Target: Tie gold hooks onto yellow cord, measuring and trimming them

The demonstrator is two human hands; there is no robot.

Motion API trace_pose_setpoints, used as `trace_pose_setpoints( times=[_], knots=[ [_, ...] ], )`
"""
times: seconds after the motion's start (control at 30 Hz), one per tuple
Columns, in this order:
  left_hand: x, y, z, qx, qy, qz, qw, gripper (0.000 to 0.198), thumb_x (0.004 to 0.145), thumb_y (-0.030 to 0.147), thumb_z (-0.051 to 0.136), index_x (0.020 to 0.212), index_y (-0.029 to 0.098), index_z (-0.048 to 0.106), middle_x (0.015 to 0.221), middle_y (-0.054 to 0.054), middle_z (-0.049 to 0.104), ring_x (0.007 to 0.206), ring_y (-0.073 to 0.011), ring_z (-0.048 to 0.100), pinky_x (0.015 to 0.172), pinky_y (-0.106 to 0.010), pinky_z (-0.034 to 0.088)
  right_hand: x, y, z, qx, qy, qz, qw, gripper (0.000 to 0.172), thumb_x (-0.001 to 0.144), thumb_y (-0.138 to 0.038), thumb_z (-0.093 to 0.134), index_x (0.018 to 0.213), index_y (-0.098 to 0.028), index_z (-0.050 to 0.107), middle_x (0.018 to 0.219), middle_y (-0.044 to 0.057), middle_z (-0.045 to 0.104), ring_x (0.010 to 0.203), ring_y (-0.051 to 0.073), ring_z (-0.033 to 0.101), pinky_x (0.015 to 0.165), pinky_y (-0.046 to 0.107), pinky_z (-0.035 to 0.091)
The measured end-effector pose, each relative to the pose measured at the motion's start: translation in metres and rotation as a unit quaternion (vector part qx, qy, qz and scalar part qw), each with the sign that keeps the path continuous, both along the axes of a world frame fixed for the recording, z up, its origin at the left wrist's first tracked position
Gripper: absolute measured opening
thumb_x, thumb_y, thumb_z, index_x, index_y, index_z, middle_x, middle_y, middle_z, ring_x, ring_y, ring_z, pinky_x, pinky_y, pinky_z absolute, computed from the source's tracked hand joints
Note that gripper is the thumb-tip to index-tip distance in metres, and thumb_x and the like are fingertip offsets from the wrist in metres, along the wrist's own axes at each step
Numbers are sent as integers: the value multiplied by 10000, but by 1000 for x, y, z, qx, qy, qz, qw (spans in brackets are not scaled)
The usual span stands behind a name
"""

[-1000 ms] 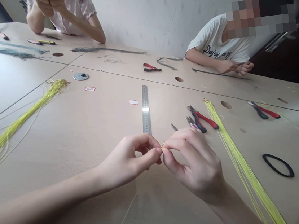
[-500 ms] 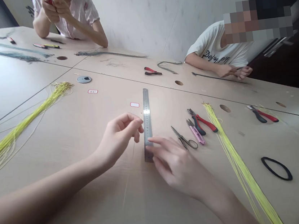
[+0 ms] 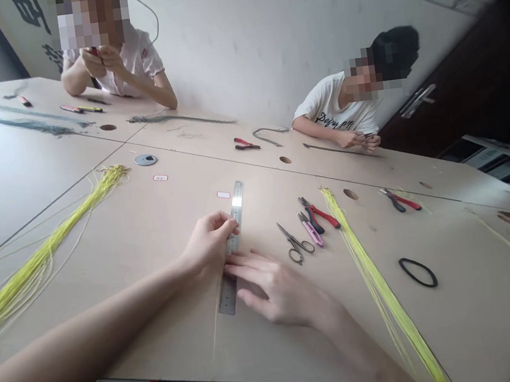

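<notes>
Ruler (image 3: 227, 295) prob. touching L hand (image 3: 209, 243), R hand (image 3: 274, 291)

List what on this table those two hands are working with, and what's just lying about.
In use:
left hand, curled at the ruler's edge
right hand, fingers across the ruler
steel ruler

Lying about:
scissors
red-handled pliers
pink-handled tool
yellow cord bundle
black rubber loop
</notes>
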State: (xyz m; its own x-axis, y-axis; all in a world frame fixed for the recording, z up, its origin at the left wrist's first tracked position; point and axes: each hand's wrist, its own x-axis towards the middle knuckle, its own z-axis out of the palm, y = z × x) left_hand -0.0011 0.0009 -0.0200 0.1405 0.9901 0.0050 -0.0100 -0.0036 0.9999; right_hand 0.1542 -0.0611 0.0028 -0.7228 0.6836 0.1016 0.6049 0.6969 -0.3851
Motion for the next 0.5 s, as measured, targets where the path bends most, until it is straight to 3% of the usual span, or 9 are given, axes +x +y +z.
trace_pose_setpoints(
  times=[0.07, 0.17, 0.3, 0.37, 0.43, 0.5],
  knots=[
    [0, 2, -2, 1, 6, -17, 1000, 153, 732, 291, 537, 654, 163, 567, 673, -12, 613, 718, -170, 576, 698, -274, 423, -4, -9, -4, 1, -33, -17, 999, 451, 857, -250, 489, 1277, -86, 490, 1319, 112, 526, 1244, 232, 456, 1084, 463, 334],
    [-1, 5, -4, -2, 13, -50, 999, 146, 707, 276, 553, 621, 161, 579, 651, -16, 611, 707, -171, 576, 707, -277, 431, -11, -38, -12, 43, -33, -52, 997, 461, 856, -238, 475, 1272, -39, 492, 1318, 135, 521, 1238, 243, 464, 1061, 409, 387],
    [-1, 6, -5, -9, 3, -86, 996, 144, 707, 269, 540, 614, 161, 560, 687, -37, 620, 763, -187, 603, 724, -285, 451, -15, -86, -27, 135, 12, -59, 989, 391, 842, -244, 509, 1179, -59, 580, 1229, 135, 598, 1165, 251, 534, 997, 376, 460],
    [0, 3, -5, -14, -6, -102, 995, 147, 721, 268, 531, 621, 162, 544, 700, -42, 618, 794, -194, 615, 741, -293, 455, -13, -103, -33, 172, 63, -79, 980, 367, 858, -296, 488, 1139, -89, 601, 1132, 140, 652, 1056, 250, 601, 898, 367, 524],
    [2, 0, -6, -22, -15, -116, 993, 153, 735, 277, 530, 636, 161, 533, 697, -43, 612, 817, -204, 624, 757, -304, 456, -8, -114, -33, 160, 128, -150, 967, 316, 885, -323, 429, 1039, -126, 622, 956, 128, 689, 881, 223, 650, 742, 330, 565],
    [5, -3, -6, -29, -23, -126, 991, 163, 745, 292, 536, 649, 161, 526, 689, -43, 607, 839, -215, 631, 762, -312, 456, -3, -118, -28, 79, 163, -266, 947, 314, 909, -325, 375, 807, -160, 622, 692, 76, 665, 633, 175, 639, 557, 270, 535]
  ],
)
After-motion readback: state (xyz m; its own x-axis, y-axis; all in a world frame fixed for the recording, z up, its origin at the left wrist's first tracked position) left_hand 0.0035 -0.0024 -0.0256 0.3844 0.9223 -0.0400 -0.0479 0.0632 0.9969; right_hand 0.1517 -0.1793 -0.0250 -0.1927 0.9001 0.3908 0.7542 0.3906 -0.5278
